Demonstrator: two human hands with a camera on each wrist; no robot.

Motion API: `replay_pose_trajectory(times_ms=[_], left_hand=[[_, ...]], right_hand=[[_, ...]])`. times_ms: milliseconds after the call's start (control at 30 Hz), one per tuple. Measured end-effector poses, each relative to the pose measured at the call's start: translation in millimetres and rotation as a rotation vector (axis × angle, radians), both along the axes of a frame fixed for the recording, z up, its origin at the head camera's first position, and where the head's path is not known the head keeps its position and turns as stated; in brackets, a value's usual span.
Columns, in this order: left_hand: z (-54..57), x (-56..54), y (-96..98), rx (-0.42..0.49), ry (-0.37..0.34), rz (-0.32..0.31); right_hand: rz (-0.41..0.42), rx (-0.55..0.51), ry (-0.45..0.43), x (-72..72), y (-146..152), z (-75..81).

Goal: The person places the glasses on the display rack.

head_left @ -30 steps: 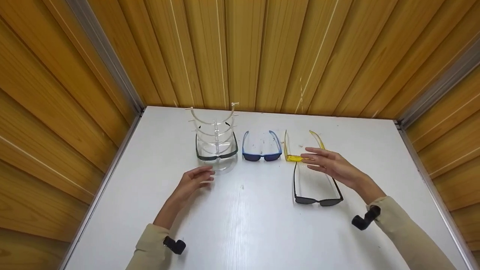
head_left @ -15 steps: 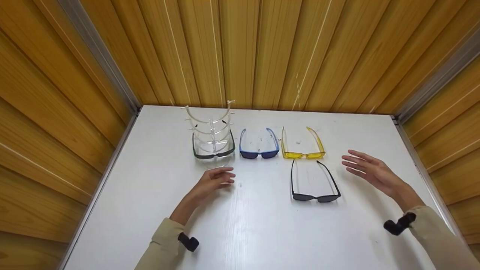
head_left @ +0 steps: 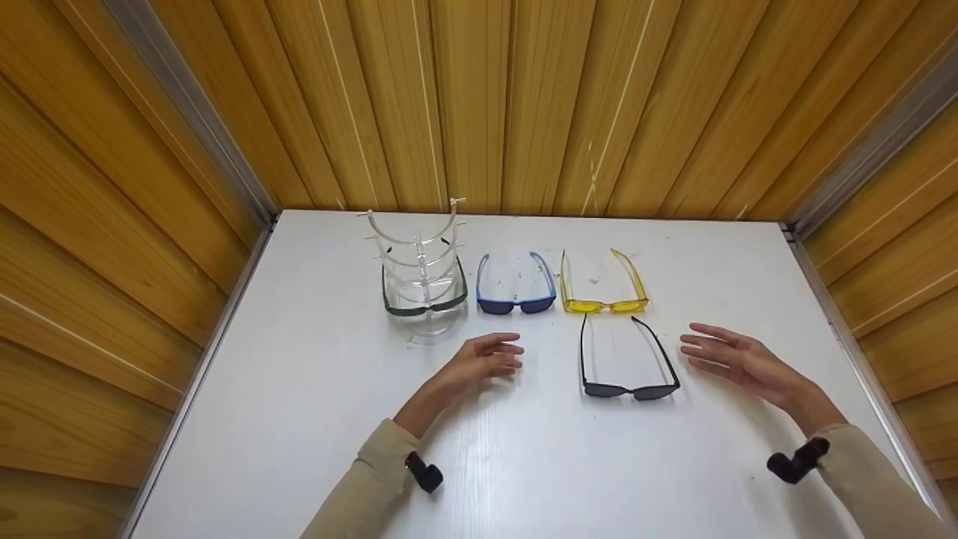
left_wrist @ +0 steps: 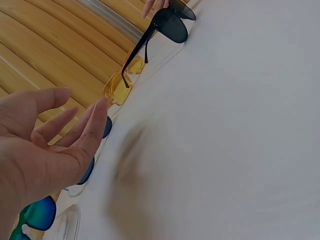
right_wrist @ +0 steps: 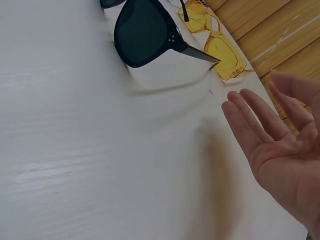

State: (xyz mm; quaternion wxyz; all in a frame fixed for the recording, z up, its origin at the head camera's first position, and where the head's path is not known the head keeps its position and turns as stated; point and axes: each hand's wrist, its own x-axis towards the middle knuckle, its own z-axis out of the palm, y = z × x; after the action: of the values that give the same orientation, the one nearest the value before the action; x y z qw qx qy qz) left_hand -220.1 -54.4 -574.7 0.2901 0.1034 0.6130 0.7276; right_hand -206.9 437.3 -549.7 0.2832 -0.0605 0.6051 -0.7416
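Observation:
Black sunglasses (head_left: 631, 391) lie unfolded on the white table, lenses toward the near side and temples pointing back. To their right my right hand (head_left: 748, 370) hovers with relaxed, spread fingers, holding nothing. My left hand (head_left: 475, 367) floats to their left, fingers loosely bent and nothing in them. Behind the black pair are yellow glasses (head_left: 606, 305), temples also opened out. Blue sunglasses (head_left: 516, 305) sit left of those. In the left wrist view, the black sunglasses (left_wrist: 170, 25) appear beyond my fingertips; in the right wrist view, their dark lens (right_wrist: 142, 35) is close by.
A clear tiered glasses stand (head_left: 423, 273) stands at the back left, with dark green-framed sunglasses (head_left: 426, 308) on a low tier. Wood-patterned walls (head_left: 479, 105) enclose the table (head_left: 524, 479) at the back and sides.
My right hand has moved right, away from the yellow glasses, and slightly nearer. My left hand has moved right from the stand toward the black sunglasses. The glasses stay in place.

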Motion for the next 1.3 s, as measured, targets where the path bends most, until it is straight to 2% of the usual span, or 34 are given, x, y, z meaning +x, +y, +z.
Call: replay_pose_trajectory(times_ms=[133, 433, 633, 767, 967, 1300], left_hand=[[-4.3, -0.2, 19.3, -0.010, -0.028, -0.025], [-5.8, -3.5, 67.7, 0.037, -0.073, -0.012], [-8.4, -5.6, 92.3, 0.045, -0.111, 0.007], [-12.4, -4.0, 99.6, 0.076, -0.149, 0.009], [-16.8, -1.5, 101.7, 0.126, -0.145, -0.020], [-15.0, 1.2, 96.3, 0.096, -0.132, -0.049]], right_hand=[[0.020, 0.023, -0.042, 3.1, -3.0, -4.7], [0.080, 0.155, -0.072, 5.9, -13.3, -8.5], [0.125, 0.133, -0.090, 5.3, -17.7, -9.7], [0.156, 0.090, -0.103, 7.1, -20.7, -11.2], [0.164, 0.093, -0.081, 11.3, -29.6, -10.2], [0.096, 0.163, -0.068, 19.0, -38.8, -11.2]])
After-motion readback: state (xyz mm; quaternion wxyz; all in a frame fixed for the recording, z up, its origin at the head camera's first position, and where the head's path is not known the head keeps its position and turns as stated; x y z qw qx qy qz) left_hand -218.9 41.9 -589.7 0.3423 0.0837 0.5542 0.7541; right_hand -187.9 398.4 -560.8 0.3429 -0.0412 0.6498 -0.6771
